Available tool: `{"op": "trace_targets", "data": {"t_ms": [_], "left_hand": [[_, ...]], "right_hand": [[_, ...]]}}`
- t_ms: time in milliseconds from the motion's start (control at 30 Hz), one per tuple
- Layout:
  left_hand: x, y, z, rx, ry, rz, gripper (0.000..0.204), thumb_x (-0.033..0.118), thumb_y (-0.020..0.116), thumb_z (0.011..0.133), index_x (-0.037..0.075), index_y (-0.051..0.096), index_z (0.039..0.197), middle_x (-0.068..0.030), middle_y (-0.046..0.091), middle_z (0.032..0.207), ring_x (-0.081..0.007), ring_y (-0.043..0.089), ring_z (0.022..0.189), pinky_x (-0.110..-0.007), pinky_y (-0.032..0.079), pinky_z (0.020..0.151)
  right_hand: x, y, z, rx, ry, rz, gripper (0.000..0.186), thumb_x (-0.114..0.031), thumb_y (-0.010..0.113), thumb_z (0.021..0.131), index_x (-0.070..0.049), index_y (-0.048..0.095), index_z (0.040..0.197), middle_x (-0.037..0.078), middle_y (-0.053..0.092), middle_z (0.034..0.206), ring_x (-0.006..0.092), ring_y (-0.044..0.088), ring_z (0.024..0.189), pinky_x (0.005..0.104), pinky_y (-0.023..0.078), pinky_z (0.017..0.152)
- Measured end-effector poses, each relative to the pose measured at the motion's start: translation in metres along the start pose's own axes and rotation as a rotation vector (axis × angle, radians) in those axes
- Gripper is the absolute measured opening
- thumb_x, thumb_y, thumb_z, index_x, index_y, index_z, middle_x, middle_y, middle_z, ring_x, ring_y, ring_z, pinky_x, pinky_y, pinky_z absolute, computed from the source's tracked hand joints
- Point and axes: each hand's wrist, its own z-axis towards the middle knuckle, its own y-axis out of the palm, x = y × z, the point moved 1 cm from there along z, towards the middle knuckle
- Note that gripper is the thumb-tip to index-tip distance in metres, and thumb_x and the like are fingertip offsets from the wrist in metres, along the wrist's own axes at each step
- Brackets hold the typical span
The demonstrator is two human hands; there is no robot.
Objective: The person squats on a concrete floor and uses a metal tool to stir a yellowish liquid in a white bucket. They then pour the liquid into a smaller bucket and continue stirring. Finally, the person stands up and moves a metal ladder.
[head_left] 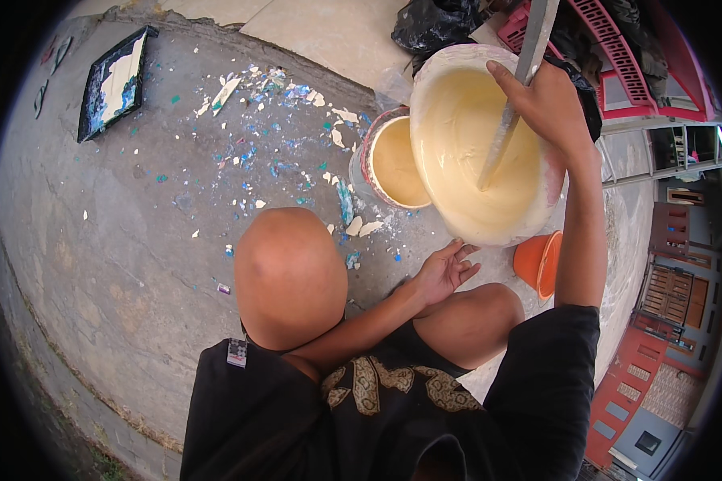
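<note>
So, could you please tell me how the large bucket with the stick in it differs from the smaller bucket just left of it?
The large bucket looks wider in the picture and overlaps the view of the smaller bucket, which is partly hidden. The large bucket has a stick in it, gripped by the right hand; the smaller bucket shows none. Both contain a cream-coloured mixture.

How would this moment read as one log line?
right hand: on stick | stick: in cream paint | left hand: by big bucket | nearby: small bucket, orange bucket
</note>
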Motion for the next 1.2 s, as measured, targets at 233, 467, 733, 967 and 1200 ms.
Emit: {"op": "trace_targets", "data": {"t_ms": [233, 467, 733, 967, 1200], "left_hand": [[0.010, 0.026, -0.007, 0.107, 0.121, 0.019, 0.038, 0.021, 0.048, 0.094, 0.006, 0.036, 0.127, -0.0069, 0.046, 0.125, -0.0198, 0.046, 0.114, -0.037, 0.036, 0.105], [0.022, 0.013, -0.002, 0.141, 0.327, 0.170, 0.049, 0.011, 0.054, 0.088, 0.003, 0.031, 0.131, -0.0087, 0.040, 0.134, -0.0201, 0.040, 0.124, -0.035, 0.033, 0.108], [0.029, 0.020, -0.002, 0.217, 0.350, 0.223, 0.049, 0.007, 0.056, 0.085, 0.000, 0.034, 0.129, -0.0106, 0.044, 0.130, -0.0203, 0.044, 0.121, -0.035, 0.035, 0.106], [0.027, 0.026, -0.001, 0.228, 0.351, 0.251, 0.048, 0.006, 0.056, 0.085, 0.000, 0.035, 0.128, -0.0101, 0.045, 0.130, -0.0200, 0.045, 0.120, -0.034, 0.036, 0.105], [0.026, 0.024, -0.001, 0.256, 0.390, 0.303, 0.041, 0.005, 0.056, 0.085, 0.000, 0.043, 0.123, -0.0090, 0.053, 0.121, -0.0191, 0.053, 0.112, -0.035, 0.044, 0.099]], "right_hand": [[0.071, 0.006, -0.021, 0.025, 0.125, 0.390, 0.048, -0.043, 0.060, 0.083, 0.004, 0.059, 0.092, 0.012, 0.060, 0.075, 0.0179, 0.058, 0.072, 0.0279, 0.045, 0.068], [0.127, 0.020, -0.071, 0.047, 0.376, 0.743, 0.052, -0.042, 0.058, 0.085, 0.005, 0.057, 0.107, 0.012, 0.061, 0.090, 0.0156, 0.057, 0.083, 0.0241, 0.044, 0.073], [0.134, 0.006, -0.129, 0.286, 0.228, 0.229, 0.031, -0.029, 0.059, 0.085, -0.004, 0.064, 0.104, 0.009, 0.062, 0.094, 0.0126, 0.054, 0.083, 0.0256, 0.042, 0.070], [0.124, 0.001, -0.152, 0.121, 0.417, 0.690, 0.026, -0.023, 0.064, 0.083, 0.002, 0.068, 0.086, 0.007, 0.064, 0.073, 0.0111, 0.053, 0.061, 0.0239, 0.042, 0.060], [0.127, 0.025, -0.146, 0.250, 0.267, 0.570, 0.016, -0.013, 0.066, 0.080, 0.000, 0.070, 0.088, 0.007, 0.064, 0.072, 0.0124, 0.055, 0.067, 0.0257, 0.042, 0.060]]}}
